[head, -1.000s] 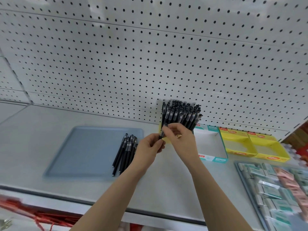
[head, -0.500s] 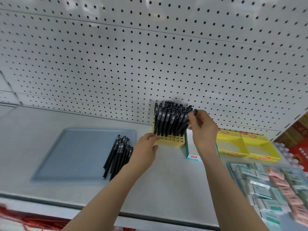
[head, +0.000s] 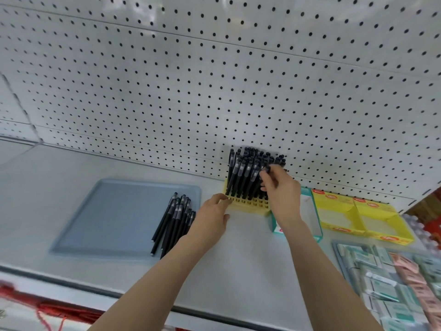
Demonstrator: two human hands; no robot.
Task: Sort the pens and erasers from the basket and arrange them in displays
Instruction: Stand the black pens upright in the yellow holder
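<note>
- Why does my left hand touch the rack, fingers straight?
- So it won't slide, I think. My right hand pinches a pen standing in it. More pens lie on the tray.

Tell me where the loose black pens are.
Head view: loose black pens lie left of centre on the blue tray, along its right side, beside the left hand.

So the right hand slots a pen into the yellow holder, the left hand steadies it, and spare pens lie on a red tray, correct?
No: the head view shows the spare pens on a blue-grey tray, not red. The right hand, left hand and yellow holder are as said.
</note>
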